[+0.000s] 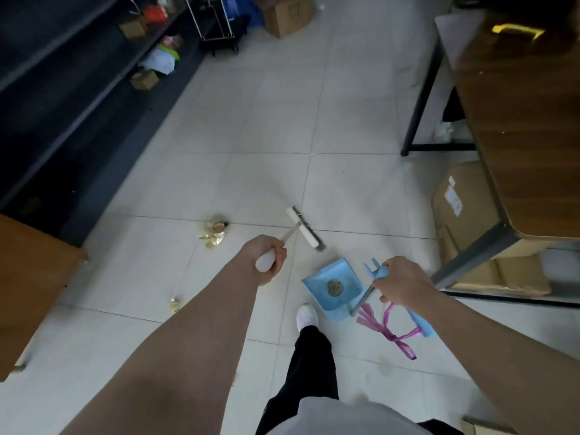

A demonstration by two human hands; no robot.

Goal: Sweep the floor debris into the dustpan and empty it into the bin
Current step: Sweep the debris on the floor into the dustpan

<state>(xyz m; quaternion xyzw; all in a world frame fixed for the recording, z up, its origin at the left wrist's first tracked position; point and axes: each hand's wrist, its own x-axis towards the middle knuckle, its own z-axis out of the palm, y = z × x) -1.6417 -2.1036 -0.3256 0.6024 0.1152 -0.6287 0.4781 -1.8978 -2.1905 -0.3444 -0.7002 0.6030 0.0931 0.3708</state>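
Note:
My left hand grips the white handle of a broom whose white head hovers over the tiled floor. My right hand holds the handle of a blue dustpan, which sits just right of the broom head. A brownish crumpled piece lies inside the pan. A purple ribbon dangles from the dustpan handle. A pile of golden wrappers lies on the floor left of the broom head. A smaller golden scrap lies closer to me, on the left. No bin is in view.
Dark shelving runs along the left wall. A wooden cabinet stands at near left. A wooden table on black legs stands right, with cardboard boxes beneath it. My white shoe is beside the dustpan. A black cart stands far back.

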